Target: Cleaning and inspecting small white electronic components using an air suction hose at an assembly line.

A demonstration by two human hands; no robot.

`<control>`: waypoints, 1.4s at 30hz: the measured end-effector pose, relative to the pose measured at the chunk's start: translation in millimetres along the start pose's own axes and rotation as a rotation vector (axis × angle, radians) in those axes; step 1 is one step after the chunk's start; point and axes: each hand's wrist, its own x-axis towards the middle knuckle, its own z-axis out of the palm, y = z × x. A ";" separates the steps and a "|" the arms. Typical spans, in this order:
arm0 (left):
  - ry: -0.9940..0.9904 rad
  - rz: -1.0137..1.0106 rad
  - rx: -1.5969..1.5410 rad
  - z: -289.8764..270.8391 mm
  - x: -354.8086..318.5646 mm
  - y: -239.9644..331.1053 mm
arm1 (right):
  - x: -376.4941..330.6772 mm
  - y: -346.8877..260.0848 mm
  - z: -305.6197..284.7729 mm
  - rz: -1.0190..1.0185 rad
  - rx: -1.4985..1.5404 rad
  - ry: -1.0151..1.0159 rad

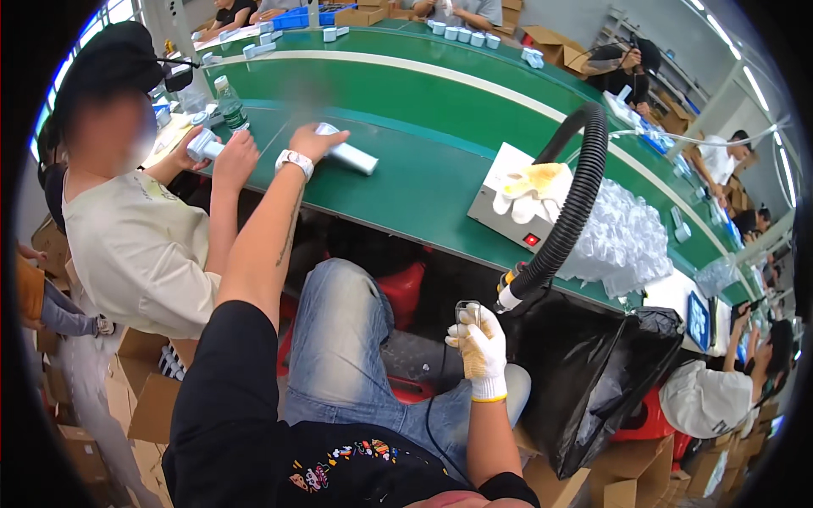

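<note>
My left hand, bare with a white watch at the wrist, reaches across the green table. Its fingers close around the head of a pale, handheld device, whose thick white handle points right along the tabletop. My right hand wears a white knitted glove with a yellowish palm and is raised above my right thigh. Its fingers are curled about a small, dark-rimmed object that is too small to name; a thin black cable hangs beside it. Close to that hand is the nozzle end of a black corrugated hose.
A grey box with a lit red switch carries a spare glove. Clear plastic bags heap beside it; a black bin bag hangs below. At left a co-worker holds a similar device near a bottle.
</note>
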 end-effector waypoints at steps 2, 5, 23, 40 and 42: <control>-0.004 0.044 -0.275 16.2 -40.7 16.3 | 0.6 4.9 -7.7 0.063 0.099 -0.011; -0.172 0.146 -0.674 45.4 -133.7 56.0 | -6.6 11.2 -21.9 0.026 0.304 -0.177; -0.725 0.491 -0.209 165.4 -302.7 112.0 | -88.3 -11.7 -35.9 0.007 -0.119 0.225; -1.073 0.042 -0.704 155.9 -315.8 76.0 | -51.5 -21.4 14.5 0.110 0.131 0.190; -1.084 0.027 -0.689 151.4 -315.0 76.8 | -54.5 -23.3 19.1 0.110 0.149 0.168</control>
